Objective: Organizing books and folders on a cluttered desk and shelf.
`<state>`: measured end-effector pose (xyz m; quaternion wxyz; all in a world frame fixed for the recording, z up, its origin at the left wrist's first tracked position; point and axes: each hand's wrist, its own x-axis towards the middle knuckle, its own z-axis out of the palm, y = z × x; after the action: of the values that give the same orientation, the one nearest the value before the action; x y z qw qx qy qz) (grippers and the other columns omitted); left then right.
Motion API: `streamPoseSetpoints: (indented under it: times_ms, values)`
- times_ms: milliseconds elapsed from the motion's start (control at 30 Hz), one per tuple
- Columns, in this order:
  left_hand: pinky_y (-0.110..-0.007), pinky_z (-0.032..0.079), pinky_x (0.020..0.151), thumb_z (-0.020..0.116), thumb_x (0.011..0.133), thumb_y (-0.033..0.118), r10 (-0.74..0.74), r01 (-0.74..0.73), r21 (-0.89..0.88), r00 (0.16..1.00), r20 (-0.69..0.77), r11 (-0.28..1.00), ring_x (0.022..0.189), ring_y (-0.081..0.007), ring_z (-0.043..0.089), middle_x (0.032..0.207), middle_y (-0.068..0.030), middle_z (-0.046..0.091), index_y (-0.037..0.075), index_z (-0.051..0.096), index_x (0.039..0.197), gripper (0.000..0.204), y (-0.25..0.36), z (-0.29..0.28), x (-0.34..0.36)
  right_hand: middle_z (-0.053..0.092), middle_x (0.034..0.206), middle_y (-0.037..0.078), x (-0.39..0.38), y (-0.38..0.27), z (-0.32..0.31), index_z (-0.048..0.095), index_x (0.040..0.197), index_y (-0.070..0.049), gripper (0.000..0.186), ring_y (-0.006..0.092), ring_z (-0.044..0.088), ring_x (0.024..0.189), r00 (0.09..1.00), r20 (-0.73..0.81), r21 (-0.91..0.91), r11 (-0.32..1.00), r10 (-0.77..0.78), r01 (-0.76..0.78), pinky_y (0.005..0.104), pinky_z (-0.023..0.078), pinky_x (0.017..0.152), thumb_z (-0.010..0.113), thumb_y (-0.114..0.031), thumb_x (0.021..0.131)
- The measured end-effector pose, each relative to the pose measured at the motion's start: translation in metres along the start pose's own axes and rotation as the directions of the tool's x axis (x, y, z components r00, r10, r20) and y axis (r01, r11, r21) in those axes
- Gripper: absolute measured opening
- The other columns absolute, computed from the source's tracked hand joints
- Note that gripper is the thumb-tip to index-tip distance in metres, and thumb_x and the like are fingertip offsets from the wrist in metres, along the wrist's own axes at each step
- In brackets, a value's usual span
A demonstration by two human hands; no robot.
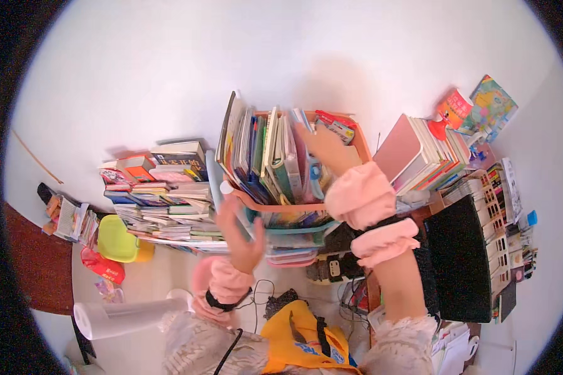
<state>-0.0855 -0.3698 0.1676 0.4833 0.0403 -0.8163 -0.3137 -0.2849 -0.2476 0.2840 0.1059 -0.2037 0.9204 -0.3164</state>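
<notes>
An orange-rimmed bin [281, 207] stands ahead of me, packed with upright books [256, 147]. My right hand [328, 147] reaches into its right half, the fingertips closed at the top edge of a thin pale-blue booklet [300, 117]; part of the grip is hidden. Below this hand, a pair of light-blue scissors [315, 178] stands in the bin. My left hand [239, 234], slightly blurred, is by the bin's front left corner with its fingers apart and nothing in them. A red-and-white packet [336, 128] lies in the back right corner of the bin.
Stacked books [169, 203] rise left of the bin, with a yellow-green tub [117, 239] beyond. More upright books [422, 153] and a black monitor [460, 259] are on the right. A white cylinder [128, 317] is near my left forearm. Cables [256, 299] trail below.
</notes>
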Motion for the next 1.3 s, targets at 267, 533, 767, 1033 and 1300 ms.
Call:
streamPoseSetpoints:
  times_ms: [267,533,767,1033,1300]
  values:
    - [-0.032,0.038,0.087,0.048,0.090,0.023,-0.416,0.447,-0.453,0.893,0.173,0.772,0.101,-0.0217,0.050,0.104,-0.0132,0.052,-0.003,0.037,0.124,0.044,-0.053,0.003,0.064,0.054,0.110,0.029,-0.001,0.121,-0.038,0.052,0.112,0.008,0.066,0.0392,0.052,0.105,0.934,-0.311,-0.108,0.969,0.178,-0.221,0.0407,0.040,0.089,0.041,-0.051,0.086]
    - [-0.028,0.043,0.067,0.049,0.091,0.029,-0.480,0.523,-0.232,0.850,0.217,0.821,0.074,-0.0199,0.055,0.080,-0.0113,0.055,-0.002,0.049,0.107,0.035,-0.055,0.026,0.074,0.058,0.098,0.029,-0.011,0.197,0.014,0.054,0.102,0.010,0.062,0.0392,0.056,0.098,0.938,-0.228,0.606,0.792,0.263,-0.075,0.0417,0.041,0.082,0.032,-0.047,0.092]
    - [-0.035,0.043,0.076,0.052,0.088,0.029,-0.102,0.127,-0.126,0.977,0.189,0.984,0.084,-0.0299,0.059,0.094,-0.0194,0.060,-0.001,0.047,0.120,0.044,0.000,0.065,0.094,0.059,0.098,0.027,-0.004,0.227,0.020,0.056,0.103,0.007,0.064,0.0362,0.055,0.098,0.953,-0.233,0.445,0.893,0.195,-0.074,0.0410,0.040,0.083,0.029,-0.049,0.092]
    - [-0.037,0.040,0.081,0.051,0.089,0.029,-0.199,0.186,0.070,0.919,0.339,0.980,0.096,-0.0343,0.053,0.105,-0.0255,0.054,-0.007,0.042,0.118,0.047,-0.062,0.042,0.081,0.060,0.090,0.007,-0.002,0.240,0.017,0.058,0.103,0.004,0.046,0.0134,0.052,0.085,0.940,-0.322,0.472,0.879,0.110,0.059,0.0267,0.041,0.078,0.039,-0.038,0.094]
    - [-0.035,0.025,0.102,0.052,0.088,0.021,-0.284,0.322,-0.246,0.942,0.180,0.914,0.120,-0.0283,0.038,0.129,-0.0206,0.040,-0.007,0.025,0.132,0.058,-0.052,0.033,0.084,0.056,0.101,0.028,-0.005,0.204,0.000,0.050,0.110,0.000,0.042,0.0452,0.052,0.097,0.967,-0.247,0.058,0.997,0.068,-0.056,0.0492,0.042,0.081,0.033,-0.035,0.093]
